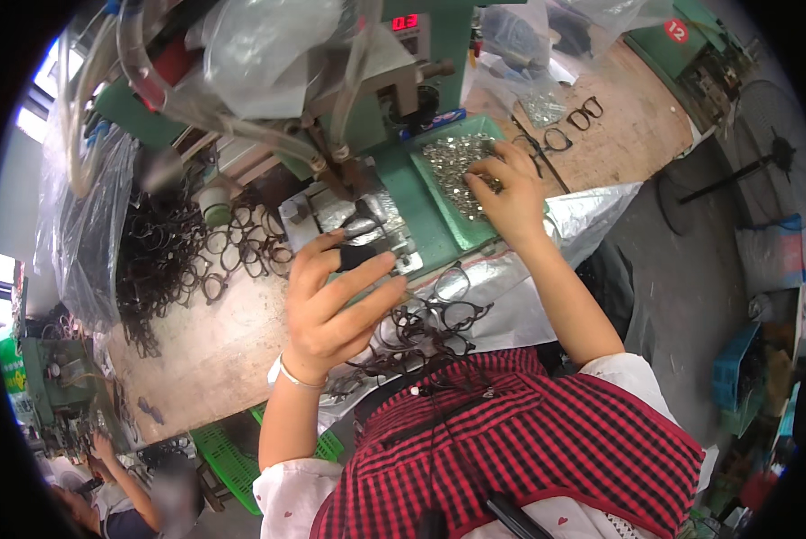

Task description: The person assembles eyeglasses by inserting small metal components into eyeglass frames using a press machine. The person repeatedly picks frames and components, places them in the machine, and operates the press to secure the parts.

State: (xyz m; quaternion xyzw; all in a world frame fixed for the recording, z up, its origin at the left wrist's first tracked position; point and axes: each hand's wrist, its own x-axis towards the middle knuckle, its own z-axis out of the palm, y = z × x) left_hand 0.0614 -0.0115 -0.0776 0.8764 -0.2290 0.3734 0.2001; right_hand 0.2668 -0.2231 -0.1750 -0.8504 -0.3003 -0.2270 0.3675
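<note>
My left hand (336, 301) reaches over the metal fixture (396, 229) of a green bench machine. Its thumb and fingers curve around a black piece (360, 255), whose kind I cannot make out because the fingers partly cover it. Just beyond the thumb, a dark curved part (360, 218) sits on the fixture below the machine's head. To the right, my right hand (513, 190) dips into a green tray (470, 235) of small shiny metal parts (452, 162). Thumb and fingertips are pinched together among these parts; exactly what lies between them is too small to tell.
Dark eyeglass frames (160, 260) are heaped on the bench at left, with more (434, 323) near my apron. Several frames (585, 114) lie beyond the tray. Clear hoses (241, 130) hang by the machine. A green basket (232, 463) stands below; another person (120, 490) works at lower left.
</note>
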